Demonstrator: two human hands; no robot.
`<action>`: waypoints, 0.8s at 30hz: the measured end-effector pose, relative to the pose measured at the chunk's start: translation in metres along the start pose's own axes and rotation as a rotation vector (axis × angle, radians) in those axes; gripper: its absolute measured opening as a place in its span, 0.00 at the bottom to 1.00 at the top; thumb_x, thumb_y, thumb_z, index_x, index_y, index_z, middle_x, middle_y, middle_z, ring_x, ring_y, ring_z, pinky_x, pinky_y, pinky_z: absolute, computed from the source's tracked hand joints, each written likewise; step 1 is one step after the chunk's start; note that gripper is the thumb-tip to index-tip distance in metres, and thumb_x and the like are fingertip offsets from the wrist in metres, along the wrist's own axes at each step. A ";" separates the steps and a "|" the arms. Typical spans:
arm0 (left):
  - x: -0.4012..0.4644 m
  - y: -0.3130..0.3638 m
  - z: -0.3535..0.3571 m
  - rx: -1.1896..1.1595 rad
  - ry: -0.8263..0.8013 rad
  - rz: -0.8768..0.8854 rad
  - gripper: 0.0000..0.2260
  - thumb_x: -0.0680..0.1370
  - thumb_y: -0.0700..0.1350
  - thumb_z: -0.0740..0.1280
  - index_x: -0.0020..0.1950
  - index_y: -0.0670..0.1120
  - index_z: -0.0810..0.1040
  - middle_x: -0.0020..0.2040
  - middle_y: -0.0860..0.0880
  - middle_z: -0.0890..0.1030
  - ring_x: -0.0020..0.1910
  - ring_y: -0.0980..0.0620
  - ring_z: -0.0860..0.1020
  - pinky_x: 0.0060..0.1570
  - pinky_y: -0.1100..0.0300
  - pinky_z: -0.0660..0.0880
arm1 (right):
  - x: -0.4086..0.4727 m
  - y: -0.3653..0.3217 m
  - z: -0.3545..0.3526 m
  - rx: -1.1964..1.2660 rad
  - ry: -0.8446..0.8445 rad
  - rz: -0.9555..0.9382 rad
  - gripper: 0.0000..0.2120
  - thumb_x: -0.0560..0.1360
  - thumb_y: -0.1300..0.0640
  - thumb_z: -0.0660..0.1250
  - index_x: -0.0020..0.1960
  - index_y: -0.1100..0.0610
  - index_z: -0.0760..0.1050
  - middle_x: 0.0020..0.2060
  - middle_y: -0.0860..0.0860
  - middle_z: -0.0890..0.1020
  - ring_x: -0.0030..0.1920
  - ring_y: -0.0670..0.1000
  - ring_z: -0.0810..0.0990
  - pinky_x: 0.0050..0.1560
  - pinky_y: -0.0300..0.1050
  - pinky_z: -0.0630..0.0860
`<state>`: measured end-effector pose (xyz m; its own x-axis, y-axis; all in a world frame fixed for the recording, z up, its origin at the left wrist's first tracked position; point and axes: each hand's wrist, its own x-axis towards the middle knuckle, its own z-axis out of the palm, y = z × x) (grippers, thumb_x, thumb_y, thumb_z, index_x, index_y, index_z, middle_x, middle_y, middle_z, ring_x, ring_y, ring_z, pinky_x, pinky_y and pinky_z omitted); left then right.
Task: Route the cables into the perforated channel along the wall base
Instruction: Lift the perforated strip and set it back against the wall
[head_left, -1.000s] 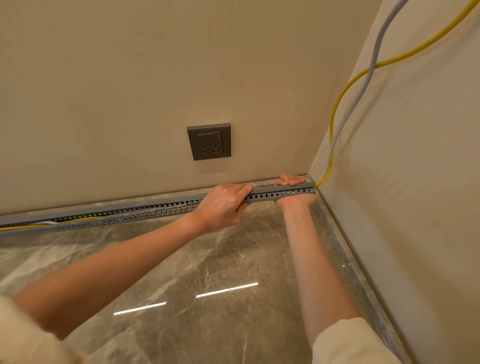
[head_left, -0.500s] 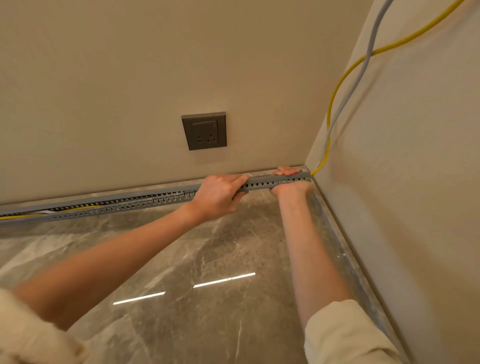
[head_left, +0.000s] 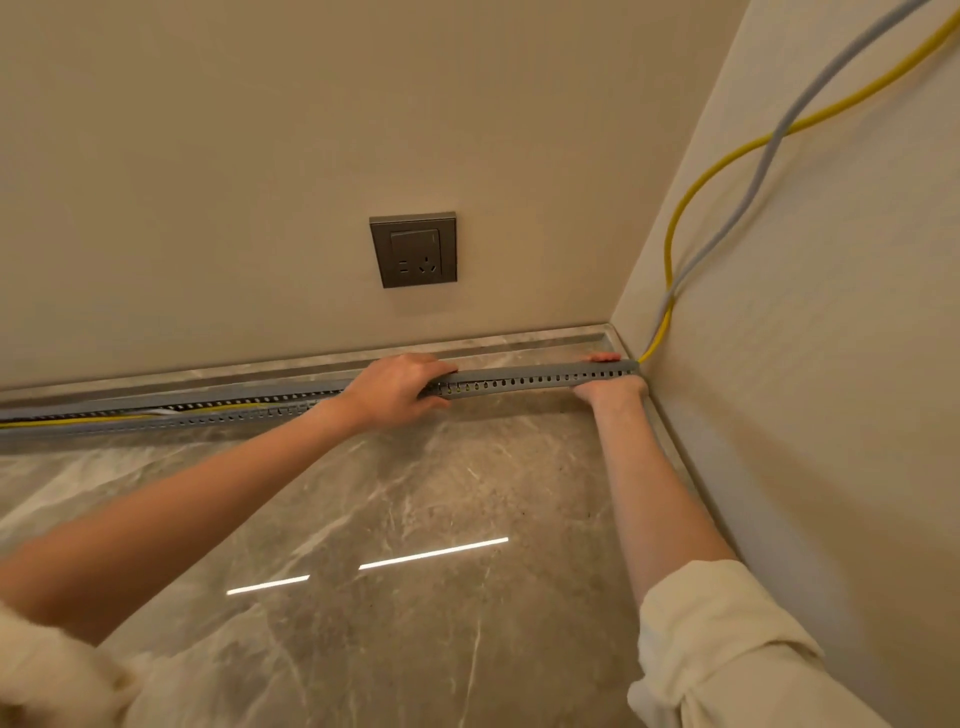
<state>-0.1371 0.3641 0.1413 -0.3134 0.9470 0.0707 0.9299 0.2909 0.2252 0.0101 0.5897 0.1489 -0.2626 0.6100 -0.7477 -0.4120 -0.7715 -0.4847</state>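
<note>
Both hands grip the grey perforated channel (head_left: 535, 382) below the wall socket (head_left: 414, 249): left hand (head_left: 395, 387) curled over it, right hand (head_left: 610, 387) wrapped round its corner end. Yellow cable (head_left: 675, 228) and grey cable (head_left: 727, 228) enter there; pressing evenly leftward should avoid pinching them.

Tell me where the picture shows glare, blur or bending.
Head view: two bright glare streaks lie on the glossy floor; the channel bows from wide-angle distortion; the sleeves at the bottom corners look soft; the socket is sharp.
</note>
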 end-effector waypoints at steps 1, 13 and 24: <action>-0.004 -0.004 0.000 -0.010 -0.014 -0.017 0.20 0.76 0.49 0.67 0.65 0.44 0.72 0.58 0.44 0.79 0.57 0.44 0.76 0.51 0.49 0.75 | 0.002 0.000 0.001 -0.015 0.103 -0.009 0.16 0.81 0.56 0.41 0.39 0.55 0.62 0.22 0.53 0.72 0.24 0.51 0.71 0.30 0.42 0.69; -0.037 -0.009 0.012 0.111 0.106 -0.301 0.13 0.76 0.52 0.65 0.50 0.43 0.76 0.48 0.44 0.81 0.48 0.43 0.77 0.41 0.52 0.71 | -0.023 0.064 -0.003 -0.586 0.201 -0.411 0.20 0.80 0.56 0.53 0.65 0.67 0.69 0.63 0.63 0.75 0.60 0.62 0.76 0.56 0.50 0.73; -0.116 -0.070 -0.004 0.034 0.104 -0.378 0.19 0.74 0.50 0.69 0.61 0.41 0.74 0.58 0.41 0.78 0.58 0.40 0.75 0.54 0.48 0.73 | -0.063 0.146 0.000 -0.959 0.213 -0.594 0.20 0.76 0.62 0.62 0.67 0.63 0.62 0.67 0.63 0.62 0.62 0.63 0.70 0.56 0.52 0.73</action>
<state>-0.1664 0.2336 0.1212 -0.6514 0.7537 0.0872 0.7503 0.6229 0.2215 -0.0338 0.4388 0.1253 -0.0586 0.9512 -0.3029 0.4365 -0.2485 -0.8647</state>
